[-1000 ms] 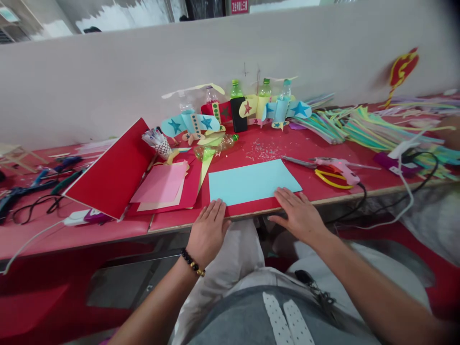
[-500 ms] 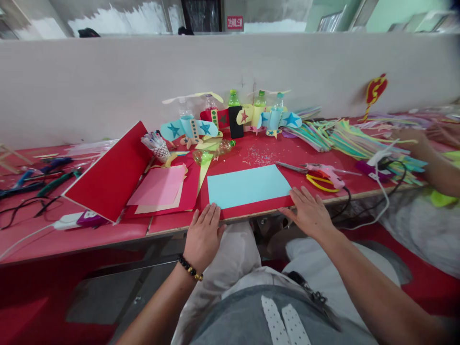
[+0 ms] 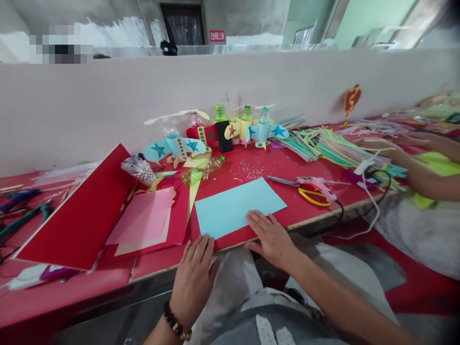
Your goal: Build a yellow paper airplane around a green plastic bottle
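A light blue sheet of paper (image 3: 233, 206) lies flat on the red table in front of me. My left hand (image 3: 197, 261) rests at the table edge, fingers stretched out, its tips at the sheet's near left corner. Across the near edge of the sheet lie the outstretched fingers of my right hand (image 3: 269, 235). To the right are scissors with yellow handles (image 3: 313, 196) and a pink glue gun (image 3: 318, 184). Left of the blue sheet, pink paper (image 3: 143, 215) tops a stack of coloured sheets. Neither hand grips anything.
Bottle planes with paper wings (image 3: 175, 146) stand along the wall, near a black phone (image 3: 224, 136). A clear bottle (image 3: 206, 170) lies before them. A red folder (image 3: 82, 215) stands open at left. Bundled pastel strips (image 3: 334, 148) lie by a co-worker's arm (image 3: 420, 175) at right.
My right hand has moved left from the sheet's right corner onto its near edge. My left hand stays near the left corner. The camera view has shifted.
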